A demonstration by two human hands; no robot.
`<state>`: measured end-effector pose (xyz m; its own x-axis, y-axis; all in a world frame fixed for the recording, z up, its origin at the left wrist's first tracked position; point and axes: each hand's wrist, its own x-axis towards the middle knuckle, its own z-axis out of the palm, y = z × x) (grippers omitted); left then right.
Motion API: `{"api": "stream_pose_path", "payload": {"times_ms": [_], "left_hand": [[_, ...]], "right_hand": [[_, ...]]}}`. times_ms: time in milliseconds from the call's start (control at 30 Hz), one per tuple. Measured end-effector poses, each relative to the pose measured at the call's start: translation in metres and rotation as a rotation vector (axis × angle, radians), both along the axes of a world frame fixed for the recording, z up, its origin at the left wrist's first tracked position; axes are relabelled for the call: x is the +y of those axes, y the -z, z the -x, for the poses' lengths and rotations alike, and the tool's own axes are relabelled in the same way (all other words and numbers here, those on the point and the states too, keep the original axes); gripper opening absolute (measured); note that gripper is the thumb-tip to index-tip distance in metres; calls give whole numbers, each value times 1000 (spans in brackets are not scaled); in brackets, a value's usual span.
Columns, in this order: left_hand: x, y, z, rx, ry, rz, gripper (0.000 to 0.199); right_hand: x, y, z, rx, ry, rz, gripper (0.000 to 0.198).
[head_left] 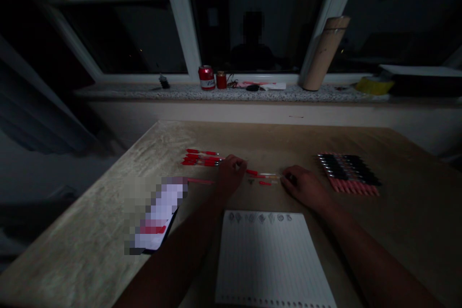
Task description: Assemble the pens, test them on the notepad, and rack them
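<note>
Over the table [90,236], left hand [231,171] and right hand [302,184] flank loose pen parts [264,183].
Both curl, grip indeterminable; one pad [270,257], one phone [164,211]; on the sill [126,91], one can [206,77], label partly legible.

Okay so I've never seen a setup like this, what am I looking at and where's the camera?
There's no machine here: these are a person's bare left hand and right hand, seen by one camera worn on that person's head. On the table lie red pens at left, loose pen parts between the hands, and a row of pens at right. A lined notepad lies closer, with a lit phone left of it. It's too dim to tell what either hand holds.
</note>
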<state>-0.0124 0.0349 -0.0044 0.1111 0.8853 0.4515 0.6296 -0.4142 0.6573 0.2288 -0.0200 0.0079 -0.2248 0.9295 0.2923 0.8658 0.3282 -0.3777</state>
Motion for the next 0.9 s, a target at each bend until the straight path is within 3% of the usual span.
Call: {"api": "stream_pose_path", "payload": {"times_ms": [167, 300, 467, 633, 900], "left_hand": [[1, 2, 1, -83, 9, 41, 24], [1, 1, 1, -205, 27, 104, 27], [1, -4, 2, -384, 50, 206, 39], [6, -2, 4, -538, 16, 323, 47], [7, -1, 6, -644, 6, 348, 44]], "right_hand": [[-4, -8, -2, 125, 7, 4, 24], [-3, -5, -6, 388, 114, 17, 30], [5, 9, -11, 950, 317, 41, 38], [11, 11, -15, 1492, 322, 139, 36], [9, -3, -15, 1758, 372, 217, 37]]}}
